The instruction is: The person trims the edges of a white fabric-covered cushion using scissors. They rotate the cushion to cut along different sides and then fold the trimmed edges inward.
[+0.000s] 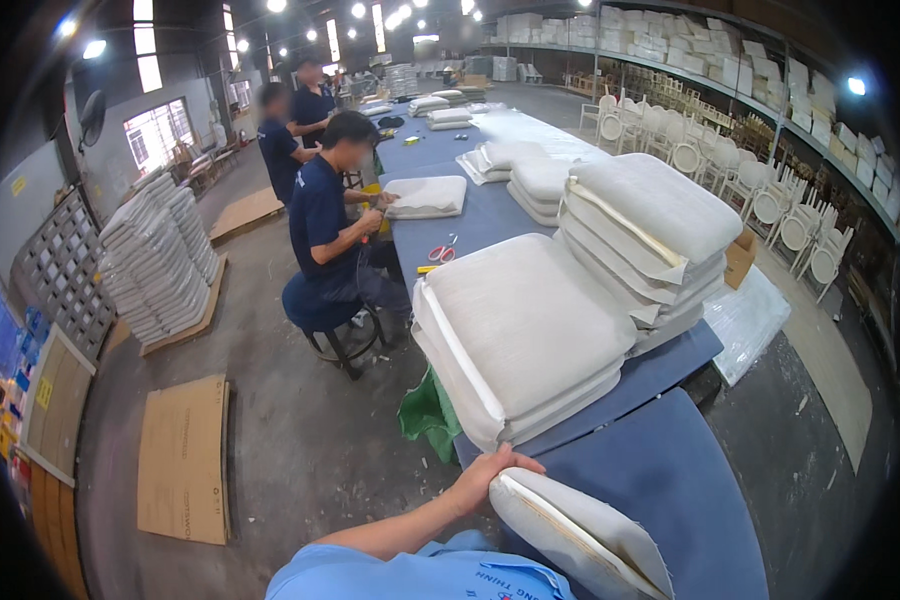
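My left hand [485,480] reaches in from the lower edge and grips the upper end of a pale fabric seat cushion [575,530]. That cushion stands tilted on its edge close to my body, and a thin board shows along its open side. Some of my fingers are hidden behind it. Just beyond my hand lies a pile of beige seat cushions [530,320] on the blue-covered table [670,470]. A white strip runs along the left side of its top cushion. My right hand is out of the picture.
A taller cushion stack [660,210] stands behind the pile. Red-handled scissors [442,252] lie at the table's left edge, near a seated co-worker [330,220] handling another cushion. Green cloth [432,415] hangs below the table; flat cardboard [183,460] lies on the floor.
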`<action>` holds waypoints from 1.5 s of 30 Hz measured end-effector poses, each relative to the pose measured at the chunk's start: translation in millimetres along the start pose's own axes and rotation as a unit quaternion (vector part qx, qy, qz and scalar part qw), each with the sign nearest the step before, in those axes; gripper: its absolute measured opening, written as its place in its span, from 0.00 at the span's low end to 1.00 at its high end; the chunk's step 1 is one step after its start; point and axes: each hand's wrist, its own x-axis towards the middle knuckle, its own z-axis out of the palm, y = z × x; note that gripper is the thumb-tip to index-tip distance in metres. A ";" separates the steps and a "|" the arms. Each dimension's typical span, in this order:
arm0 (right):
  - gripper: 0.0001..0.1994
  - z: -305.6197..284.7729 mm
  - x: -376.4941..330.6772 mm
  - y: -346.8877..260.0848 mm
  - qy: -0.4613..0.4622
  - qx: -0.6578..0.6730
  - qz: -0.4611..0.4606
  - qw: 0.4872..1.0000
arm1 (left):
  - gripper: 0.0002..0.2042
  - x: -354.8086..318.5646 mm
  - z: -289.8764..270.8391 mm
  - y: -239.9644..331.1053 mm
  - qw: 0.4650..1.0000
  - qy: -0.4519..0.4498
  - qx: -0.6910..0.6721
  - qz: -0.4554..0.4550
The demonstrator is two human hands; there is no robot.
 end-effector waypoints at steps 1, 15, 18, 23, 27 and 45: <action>0.41 1.4 -2.8 -4.0 -0.004 -0.015 0.000 1.000 | 0.37 -0.1 -0.4 -1.2 1.000 0.012 0.006 0.010; 0.37 15.8 5.6 -5.3 -0.021 0.120 -0.058 0.991 | 0.34 29.1 -34.5 -55.6 0.988 0.121 -0.071 0.062; 0.36 14.0 3.1 -3.8 -0.009 0.132 -0.071 0.989 | 0.33 34.2 -4.6 -44.5 0.979 0.165 -0.113 0.039; 0.34 14.5 6.6 -3.7 -0.017 0.152 -0.074 0.985 | 0.33 17.2 -2.4 -42.5 0.985 0.165 -0.049 0.022; 0.32 13.7 5.5 -2.9 -0.015 0.166 -0.083 0.982 | 0.32 12.7 -6.6 -35.3 0.997 0.074 0.011 0.015; 0.42 10.8 -17.8 3.7 -0.004 0.125 -0.013 0.992 | 0.20 42.7 273.6 -10.3 0.616 -0.527 0.479 0.336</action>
